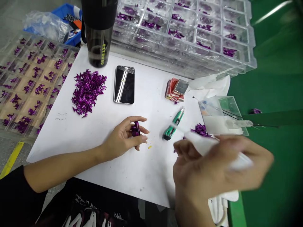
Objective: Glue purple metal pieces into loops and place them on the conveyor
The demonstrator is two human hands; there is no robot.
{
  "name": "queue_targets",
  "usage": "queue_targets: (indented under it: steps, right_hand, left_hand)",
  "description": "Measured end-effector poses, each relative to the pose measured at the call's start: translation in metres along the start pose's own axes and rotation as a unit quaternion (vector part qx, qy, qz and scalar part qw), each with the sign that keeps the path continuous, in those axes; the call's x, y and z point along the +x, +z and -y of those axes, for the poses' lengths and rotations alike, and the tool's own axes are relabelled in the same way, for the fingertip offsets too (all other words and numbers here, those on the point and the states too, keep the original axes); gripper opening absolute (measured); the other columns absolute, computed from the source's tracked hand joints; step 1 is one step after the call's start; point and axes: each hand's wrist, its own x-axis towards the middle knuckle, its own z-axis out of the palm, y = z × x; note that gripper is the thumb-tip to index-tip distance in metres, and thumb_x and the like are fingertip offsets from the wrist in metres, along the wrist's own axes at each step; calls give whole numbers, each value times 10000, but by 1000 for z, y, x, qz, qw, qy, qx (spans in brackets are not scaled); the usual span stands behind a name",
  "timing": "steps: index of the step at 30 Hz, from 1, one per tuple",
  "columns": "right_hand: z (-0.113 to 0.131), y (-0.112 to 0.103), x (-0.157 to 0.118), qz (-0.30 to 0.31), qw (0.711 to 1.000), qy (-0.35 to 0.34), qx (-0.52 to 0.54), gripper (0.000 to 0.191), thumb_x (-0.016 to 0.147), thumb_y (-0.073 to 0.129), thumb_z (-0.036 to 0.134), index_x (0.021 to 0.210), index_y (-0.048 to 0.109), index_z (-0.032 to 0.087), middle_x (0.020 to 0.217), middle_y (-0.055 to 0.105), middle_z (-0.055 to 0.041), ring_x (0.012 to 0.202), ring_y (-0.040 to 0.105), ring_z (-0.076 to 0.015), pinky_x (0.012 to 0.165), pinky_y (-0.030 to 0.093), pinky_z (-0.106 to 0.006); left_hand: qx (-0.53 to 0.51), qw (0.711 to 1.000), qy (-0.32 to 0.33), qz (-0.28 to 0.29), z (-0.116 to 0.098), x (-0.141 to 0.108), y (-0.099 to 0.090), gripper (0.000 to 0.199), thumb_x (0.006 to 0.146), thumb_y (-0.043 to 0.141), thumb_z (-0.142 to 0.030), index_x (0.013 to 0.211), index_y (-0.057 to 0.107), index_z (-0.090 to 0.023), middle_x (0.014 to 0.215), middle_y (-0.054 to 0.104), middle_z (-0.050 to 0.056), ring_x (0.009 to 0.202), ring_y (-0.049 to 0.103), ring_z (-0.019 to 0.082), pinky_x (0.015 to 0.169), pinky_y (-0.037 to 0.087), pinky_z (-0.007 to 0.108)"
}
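My left hand [126,134] is above the white sheet, its fingers curled around a small shiny purple piece [135,129]. What kind of part it is, I cannot make out. Closer to the camera, my right hand [213,170] is closed on a white tube-like bottle [201,142] with a thin tip pointing left; both are smeared by motion. A green utility knife [174,124] lies between the hands, farther back. Purple pointed pieces [200,130] lie behind my right hand, partly covered by it. A larger purple heap [88,91] lies to the back left.
A phone [124,84] and a dark bottle [99,37] stand near the heap. Clear compartment boxes [184,60] line the back; another compartment tray [30,78] is at left. A red box [174,91] and a clear lid-like tray [227,107] with black-tipped sticks sit at right.
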Motion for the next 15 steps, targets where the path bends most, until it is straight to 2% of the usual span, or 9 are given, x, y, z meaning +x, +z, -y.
queue_targets:
  steps: [1, 2, 4, 6, 8, 10, 12, 14, 15]
  right_hand:
    - [-3, 9, 7, -8, 1000, 18, 6, 238, 998, 594, 525, 1055, 573, 295, 768, 565, 26, 579, 600, -187, 557, 553, -367]
    - [-9, 17, 13, 14, 999, 32, -9, 296, 959, 643, 535, 1080, 589, 270, 802, 616, 6, 653, 658, -204, 625, 584, -382]
    - [-26, 29, 24, 108, 990, 42, -83, 387, 863, 711, 563, 1045, 616, 235, 843, 684, -30, 814, 727, -246, 782, 610, -418]
    - [-40, 32, 30, 167, 974, 43, -147, 404, 802, 726, 585, 970, 624, 233, 919, 730, -55, 908, 744, -266, 861, 600, -422]
    - [-41, 25, 30, 206, 955, 22, -212, 423, 811, 688, 625, 967, 631, 236, 993, 755, -80, 932, 752, -285, 847, 586, -421]
    - [-22, 11, 26, 209, 921, -43, -326, 455, 873, 615, 666, 988, 652, 227, 965, 764, -119, 881, 750, -320, 732, 549, -417]
    - [10, 1, 18, 194, 866, -134, -440, 481, 970, 510, 666, 956, 684, 219, 825, 747, -136, 737, 718, -324, 587, 438, -383]
    - [45, 7, 11, 230, 854, -205, -419, 432, 1041, 483, 585, 925, 704, 233, 759, 735, -102, 630, 675, -263, 537, 370, -352]
    - [60, 18, 8, 300, 853, -235, -357, 380, 1057, 498, 530, 934, 711, 240, 769, 743, -76, 627, 677, -229, 553, 401, -335]
  left_hand:
    - [-5, 1000, 2, 1, 0, 0, 0, 524, 782, 854, -230, 1252, 622, -244, 1054, 671, 48, 828, 653, 142, 648, 547, 263]
    - [-12, 1000, 4, 2, 1, 0, -1, 506, 791, 837, -223, 1251, 627, -244, 1045, 669, 45, 829, 665, 145, 640, 549, 260]
    - [-23, 1000, 4, 6, 1, 1, -1, 499, 798, 824, -219, 1255, 626, -241, 1018, 667, 38, 825, 682, 150, 639, 560, 262]
    - [-33, 999, 0, 10, 2, 1, -1, 487, 809, 815, -226, 1253, 614, -230, 989, 671, 34, 826, 696, 160, 654, 583, 280]
    - [-39, 999, -6, 14, 2, 1, 0, 431, 829, 798, -224, 1215, 608, -214, 951, 673, 28, 812, 714, 166, 676, 601, 298]
    - [-33, 999, -13, 17, 3, 1, 1, 348, 848, 773, -204, 1155, 608, -203, 914, 664, 16, 783, 731, 163, 691, 601, 299]
    - [-9, 1000, -17, 14, 5, 0, 2, 284, 860, 746, -177, 1111, 613, -200, 905, 662, 10, 768, 736, 160, 692, 593, 293]
    - [51, 999, 1, 11, 6, -1, 1, 257, 857, 736, -158, 1089, 634, -199, 928, 685, 21, 804, 736, 178, 730, 602, 317]
    - [93, 995, 22, 8, 7, -2, 0, 248, 850, 735, -148, 1078, 651, -199, 953, 704, 31, 853, 736, 196, 779, 609, 339]
